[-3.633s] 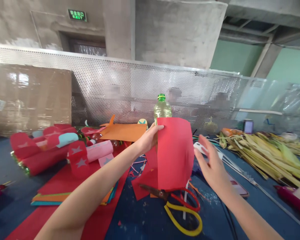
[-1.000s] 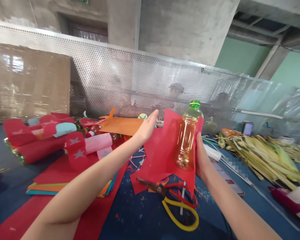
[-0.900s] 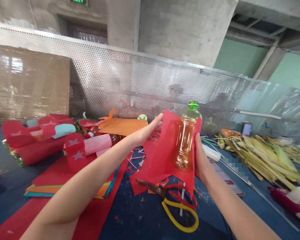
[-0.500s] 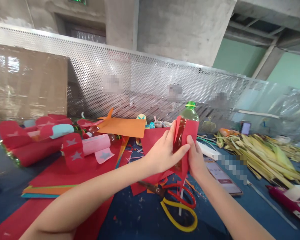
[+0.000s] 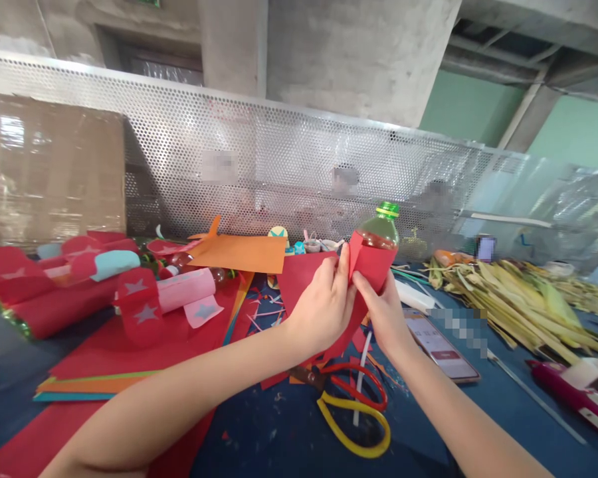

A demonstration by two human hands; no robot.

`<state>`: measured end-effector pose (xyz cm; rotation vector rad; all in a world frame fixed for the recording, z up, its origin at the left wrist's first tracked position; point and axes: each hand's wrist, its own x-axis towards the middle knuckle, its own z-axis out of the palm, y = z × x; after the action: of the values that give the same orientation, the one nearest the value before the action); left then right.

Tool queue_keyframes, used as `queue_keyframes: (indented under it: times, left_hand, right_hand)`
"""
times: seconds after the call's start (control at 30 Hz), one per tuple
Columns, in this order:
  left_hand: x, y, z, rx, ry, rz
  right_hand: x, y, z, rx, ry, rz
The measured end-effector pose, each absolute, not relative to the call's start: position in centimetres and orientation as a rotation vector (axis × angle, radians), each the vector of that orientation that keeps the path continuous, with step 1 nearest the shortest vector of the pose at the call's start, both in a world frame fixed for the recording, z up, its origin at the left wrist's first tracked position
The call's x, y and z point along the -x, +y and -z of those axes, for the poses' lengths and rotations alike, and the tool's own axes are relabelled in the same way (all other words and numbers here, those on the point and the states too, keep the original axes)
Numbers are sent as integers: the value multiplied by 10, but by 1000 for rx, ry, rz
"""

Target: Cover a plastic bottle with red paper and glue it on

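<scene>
A clear bottle (image 5: pixel 383 229) with a green neck is held upright, tilted slightly, above the table. Red paper (image 5: pixel 373 262) wraps its body, one edge standing up near my left fingers. My left hand (image 5: pixel 326 302) is closed on the left side of the paper and bottle, fingers pressed together. On the other side, my right hand (image 5: pixel 387 312) grips the wrapped bottle, its thumb pressing the paper at the front. Its remaining fingers are partly hidden behind the bottle. Below both hands lie scissors (image 5: pixel 315 377) with one red and one yellow handle loop.
Left are stacked coloured sheets (image 5: pixel 99 362) and red paper-covered bottle crafts (image 5: pixel 64 299) with stars. An orange sheet (image 5: pixel 239 253) lies behind. To the right are a phone (image 5: pixel 446 352), dried husks (image 5: pixel 518 305) and a purple glue gun (image 5: pixel 568 395). A perforated metal panel (image 5: pixel 289 146) stands behind.
The red paper now covers the bottle's front, where a strip of brown bottle showed before. My right thumb has shifted left and lower onto the paper, and my left fingers have curled in.
</scene>
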<state>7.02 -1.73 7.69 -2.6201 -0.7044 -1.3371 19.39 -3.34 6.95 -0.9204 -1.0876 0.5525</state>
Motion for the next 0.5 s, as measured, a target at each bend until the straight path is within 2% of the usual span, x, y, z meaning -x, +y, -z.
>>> queue_keyframes:
  times: [0.33, 0.5]
  left_hand:
    - [-76, -10, -51, 2509, -709, 1447]
    - [-77, -8, -42, 2435, -669, 1380]
  right_hand:
    - [-186, -32, -60, 908, -959, -646]
    - [-193, -24, -56, 852, -906, -701]
